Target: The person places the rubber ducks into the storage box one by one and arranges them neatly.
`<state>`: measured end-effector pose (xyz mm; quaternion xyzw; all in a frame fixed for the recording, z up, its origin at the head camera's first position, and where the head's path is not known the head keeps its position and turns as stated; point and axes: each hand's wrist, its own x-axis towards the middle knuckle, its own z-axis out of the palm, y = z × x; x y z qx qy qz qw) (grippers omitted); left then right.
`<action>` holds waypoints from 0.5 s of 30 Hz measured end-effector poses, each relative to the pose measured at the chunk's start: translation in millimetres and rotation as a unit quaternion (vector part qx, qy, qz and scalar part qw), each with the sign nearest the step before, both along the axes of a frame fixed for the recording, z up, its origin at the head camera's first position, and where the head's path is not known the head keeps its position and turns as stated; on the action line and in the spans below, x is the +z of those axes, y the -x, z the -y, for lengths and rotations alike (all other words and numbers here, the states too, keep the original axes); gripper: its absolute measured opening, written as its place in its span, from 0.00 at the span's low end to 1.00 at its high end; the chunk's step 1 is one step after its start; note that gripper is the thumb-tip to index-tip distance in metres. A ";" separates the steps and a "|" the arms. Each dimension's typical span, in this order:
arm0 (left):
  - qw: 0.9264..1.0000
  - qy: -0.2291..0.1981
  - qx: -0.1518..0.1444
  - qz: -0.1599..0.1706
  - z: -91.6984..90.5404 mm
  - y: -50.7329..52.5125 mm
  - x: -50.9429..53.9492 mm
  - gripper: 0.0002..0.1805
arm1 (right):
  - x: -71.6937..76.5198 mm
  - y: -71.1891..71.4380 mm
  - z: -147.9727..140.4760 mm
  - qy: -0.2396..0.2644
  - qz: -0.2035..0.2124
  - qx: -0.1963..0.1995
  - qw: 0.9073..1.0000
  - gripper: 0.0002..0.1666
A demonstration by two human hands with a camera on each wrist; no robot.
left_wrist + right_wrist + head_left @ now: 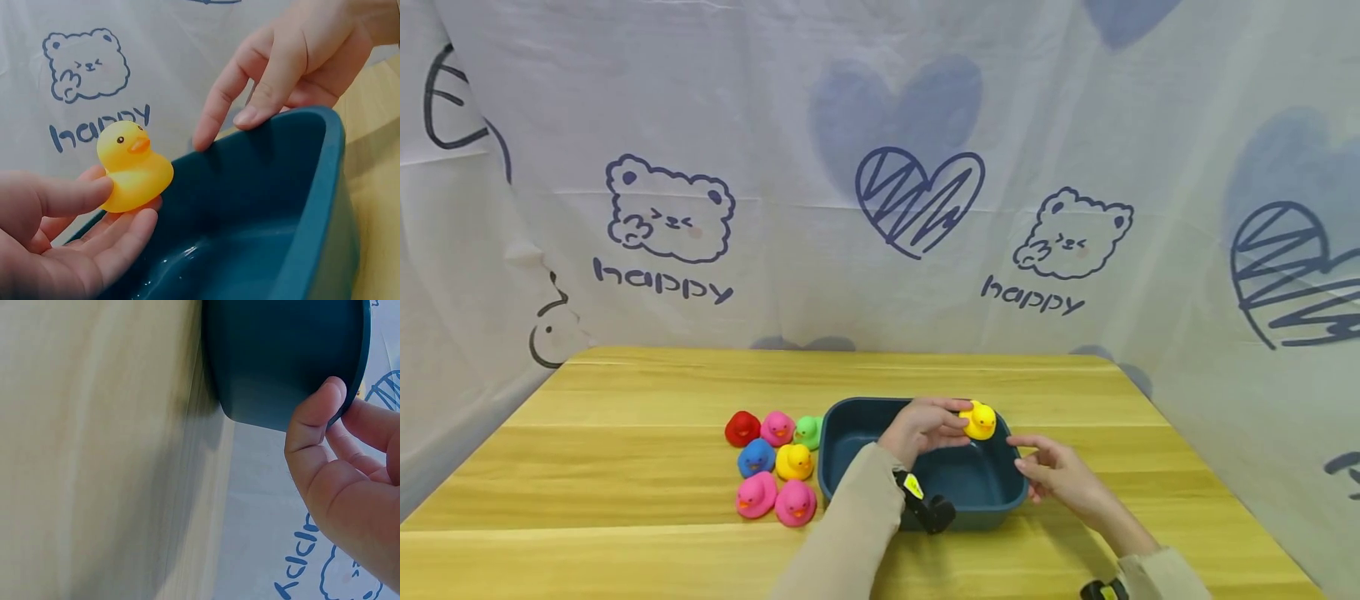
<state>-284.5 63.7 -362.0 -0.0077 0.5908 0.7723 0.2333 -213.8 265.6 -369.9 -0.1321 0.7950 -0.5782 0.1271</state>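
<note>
My left hand (pixel 931 425) holds a yellow rubber duck (pixel 979 421) between thumb and fingers, above the right part of a dark teal basin (pixel 880 410). In the left wrist view the duck (pixel 134 169) is upright, its orange beak towards the right hand. My right hand (pixel 1063 477) grips the basin's right rim; in the right wrist view a bent finger (pixel 312 419) lies against the outer wall. The inside of the basin (pixel 250 187) shows small shiny spots on its floor. My left forearm hides part of the basin's front left.
Left of the basin, several rubber ducks stand close together: a red duck (pixel 742 428), a blue duck (pixel 756 457), a green duck (pixel 808 432), a yellow duck (pixel 794 462) and several pink ones (pixel 795 502). All are on a wooden table (pixel 587 467). Behind hangs a printed white cloth (pixel 790 250).
</note>
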 end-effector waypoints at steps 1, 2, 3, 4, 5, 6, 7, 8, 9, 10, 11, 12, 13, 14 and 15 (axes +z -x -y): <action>1.000 0.003 0.001 0.005 -0.5 0.5 -0.3 0.18 | 0.0 0.2 0.2 -0.001 0.000 -0.001 1.000 0.29; 1.000 0.005 0.004 0.009 -1.0 1.2 -1.0 0.18 | 0.1 0.2 0.4 -0.002 -0.001 -0.003 1.000 0.28; 1.000 0.006 0.007 0.013 -1.6 1.9 -1.6 0.18 | 0.0 0.2 0.5 -0.003 -0.002 -0.004 1.000 0.28; 1.000 0.007 0.009 0.018 -2.0 2.7 -2.4 0.18 | 0.0 0.1 0.6 -0.004 -0.002 -0.005 1.000 0.28; 1.000 0.007 0.010 0.023 -2.4 3.5 -3.1 0.18 | -0.1 0.0 0.7 -0.004 -0.003 -0.006 1.000 0.29; 1.000 0.006 0.012 0.028 -2.7 4.3 -4.0 0.18 | -0.1 -0.1 0.8 -0.004 -0.003 -0.006 1.000 0.29; 0.999 0.007 0.014 0.031 -2.7 4.6 -4.8 0.18 | 0.0 -0.3 0.8 -0.003 -0.003 -0.006 1.000 0.29; 0.999 0.008 0.016 0.033 -2.8 4.9 -5.5 0.18 | 0.1 -0.5 0.9 -0.002 -0.002 -0.006 1.000 0.29; 0.999 0.009 0.017 0.036 -2.8 5.2 -6.0 0.18 | 0.2 -0.8 0.9 -0.001 -0.001 -0.005 1.000 0.29; 0.999 0.010 0.018 0.038 -2.7 5.3 -6.5 0.18 | 0.3 -1.0 0.9 0.001 -0.001 -0.004 1.000 0.29; 0.999 0.010 0.020 0.039 -2.6 5.3 -6.8 0.18 | 0.4 -1.2 0.9 0.003 -0.001 -0.003 1.000 0.29; 0.999 0.011 0.022 0.040 -2.5 5.5 -7.2 0.18 | 0.4 -1.4 0.8 0.005 0.000 -0.001 1.000 0.29; 0.999 0.011 0.024 0.041 -2.5 5.5 -7.3 0.18 | 0.5 -1.6 0.6 0.006 0.000 0.000 1.000 0.30; 0.999 0.010 0.027 0.043 -2.7 5.7 -7.6 0.18 | 0.5 -1.8 0.4 0.008 0.000 0.001 1.000 0.30; 0.998 0.010 0.030 0.046 -2.8 6.0 -8.0 0.18 | 0.5 -1.9 0.2 0.008 0.000 0.002 1.000 0.30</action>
